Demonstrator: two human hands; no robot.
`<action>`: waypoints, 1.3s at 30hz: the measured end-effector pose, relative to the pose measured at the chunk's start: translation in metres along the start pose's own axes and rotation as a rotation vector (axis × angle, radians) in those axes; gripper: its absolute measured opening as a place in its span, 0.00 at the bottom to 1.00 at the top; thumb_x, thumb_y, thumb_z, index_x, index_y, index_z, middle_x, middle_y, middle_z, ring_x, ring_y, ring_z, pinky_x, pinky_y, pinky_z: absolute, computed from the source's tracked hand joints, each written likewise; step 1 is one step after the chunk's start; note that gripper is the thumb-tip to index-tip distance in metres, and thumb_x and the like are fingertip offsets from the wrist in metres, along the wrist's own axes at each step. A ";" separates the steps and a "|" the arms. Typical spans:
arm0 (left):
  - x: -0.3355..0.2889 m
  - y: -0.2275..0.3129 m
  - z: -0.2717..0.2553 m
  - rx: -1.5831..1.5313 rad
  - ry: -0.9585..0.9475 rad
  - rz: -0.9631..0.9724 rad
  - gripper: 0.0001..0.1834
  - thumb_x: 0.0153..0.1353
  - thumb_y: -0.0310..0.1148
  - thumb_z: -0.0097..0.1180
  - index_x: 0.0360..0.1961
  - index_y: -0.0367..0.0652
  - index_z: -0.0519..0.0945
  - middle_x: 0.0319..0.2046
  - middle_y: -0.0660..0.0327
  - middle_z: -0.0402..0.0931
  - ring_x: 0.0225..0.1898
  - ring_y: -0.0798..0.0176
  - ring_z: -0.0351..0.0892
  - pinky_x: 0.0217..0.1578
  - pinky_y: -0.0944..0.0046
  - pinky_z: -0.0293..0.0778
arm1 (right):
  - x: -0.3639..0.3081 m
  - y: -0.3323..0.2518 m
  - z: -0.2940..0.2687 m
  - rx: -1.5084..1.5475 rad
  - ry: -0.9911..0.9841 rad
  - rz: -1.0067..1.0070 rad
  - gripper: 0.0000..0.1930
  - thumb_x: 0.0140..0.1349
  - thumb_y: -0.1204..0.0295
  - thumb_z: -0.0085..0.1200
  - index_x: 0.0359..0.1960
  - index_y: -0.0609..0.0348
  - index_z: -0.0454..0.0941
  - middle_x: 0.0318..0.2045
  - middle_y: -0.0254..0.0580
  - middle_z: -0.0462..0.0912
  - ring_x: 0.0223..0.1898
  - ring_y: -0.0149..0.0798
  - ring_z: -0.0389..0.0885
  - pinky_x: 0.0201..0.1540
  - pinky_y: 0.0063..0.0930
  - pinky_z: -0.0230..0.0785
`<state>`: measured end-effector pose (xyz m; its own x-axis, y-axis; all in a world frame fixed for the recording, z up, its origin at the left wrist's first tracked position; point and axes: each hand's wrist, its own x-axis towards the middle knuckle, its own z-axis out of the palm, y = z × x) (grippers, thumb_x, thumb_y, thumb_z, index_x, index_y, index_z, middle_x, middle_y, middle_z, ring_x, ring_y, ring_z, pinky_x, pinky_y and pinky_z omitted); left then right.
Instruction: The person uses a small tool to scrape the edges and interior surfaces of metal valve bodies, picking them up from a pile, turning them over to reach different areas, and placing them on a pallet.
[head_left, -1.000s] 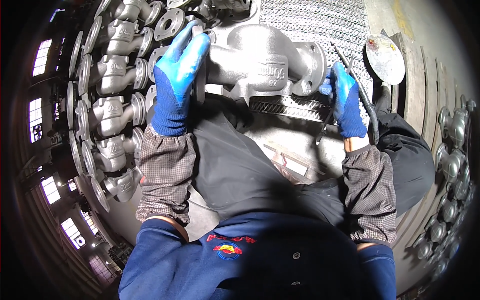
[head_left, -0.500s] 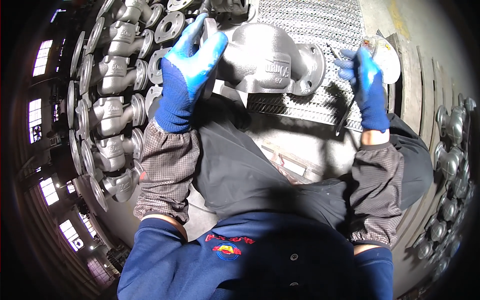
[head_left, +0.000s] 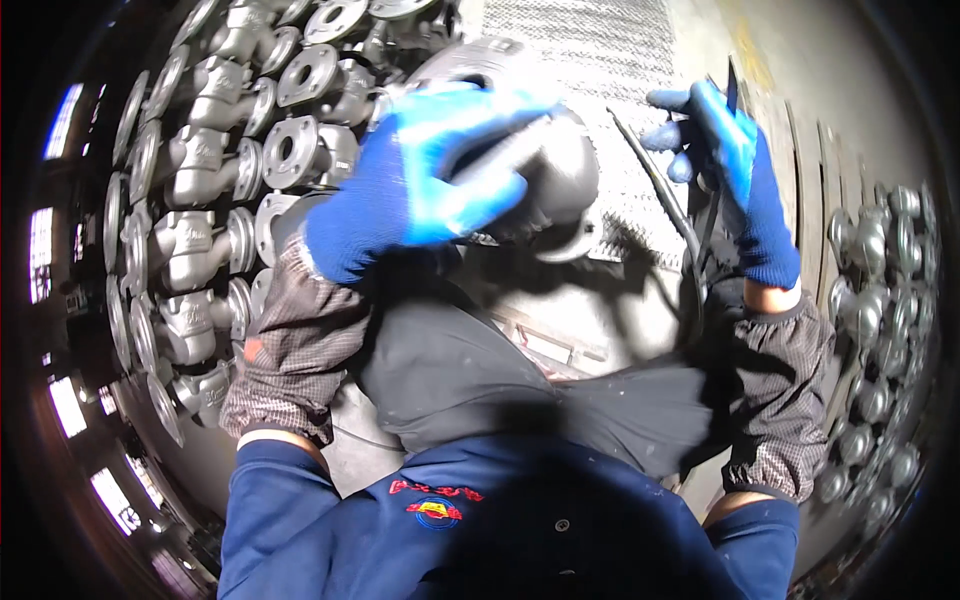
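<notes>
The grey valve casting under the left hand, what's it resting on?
The valve casting sits over a perforated metal grating. The left hand covers its top, so the contact underneath is hidden.

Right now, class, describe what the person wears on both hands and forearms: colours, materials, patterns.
Both hands wear bright blue coated work gloves: the left hand and the right hand. Over each forearm sits a dark sleeve guard with a fine brownish check pattern, gathered at the cuff, left and right. Beneath them are navy blue jacket sleeves.
</notes>
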<state>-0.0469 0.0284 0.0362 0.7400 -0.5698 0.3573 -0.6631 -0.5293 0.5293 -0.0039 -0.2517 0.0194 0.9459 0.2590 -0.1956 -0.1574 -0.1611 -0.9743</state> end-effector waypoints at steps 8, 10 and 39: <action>0.000 0.035 0.018 -0.059 -0.243 0.185 0.22 0.50 0.37 0.59 0.50 0.53 0.81 0.34 0.52 0.75 0.40 0.45 0.75 0.54 0.45 0.67 | 0.000 0.035 0.022 -0.153 -0.181 -0.447 0.19 0.69 0.57 0.44 0.35 0.63 0.76 0.19 0.32 0.71 0.17 0.22 0.64 0.19 0.17 0.55; 0.002 0.033 0.011 -0.076 -0.314 0.103 0.23 0.49 0.37 0.60 0.50 0.54 0.81 0.35 0.52 0.76 0.42 0.45 0.75 0.55 0.45 0.66 | 0.004 0.040 0.024 -0.314 -0.159 -0.667 0.13 0.63 0.70 0.49 0.45 0.65 0.74 0.25 0.36 0.74 0.20 0.27 0.70 0.22 0.19 0.62; -0.019 0.013 0.018 -0.692 0.384 -0.739 0.18 0.64 0.37 0.55 0.44 0.29 0.79 0.34 0.61 0.79 0.34 0.72 0.76 0.37 0.72 0.72 | 0.015 0.021 0.044 -0.078 -0.002 -0.175 0.17 0.70 0.62 0.45 0.49 0.61 0.79 0.25 0.32 0.78 0.24 0.22 0.70 0.28 0.16 0.64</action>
<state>-0.0714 0.0206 0.0221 0.9962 0.0436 -0.0748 0.0797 -0.1230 0.9892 -0.0051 -0.2089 -0.0086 0.9562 0.2916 -0.0245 0.0317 -0.1864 -0.9820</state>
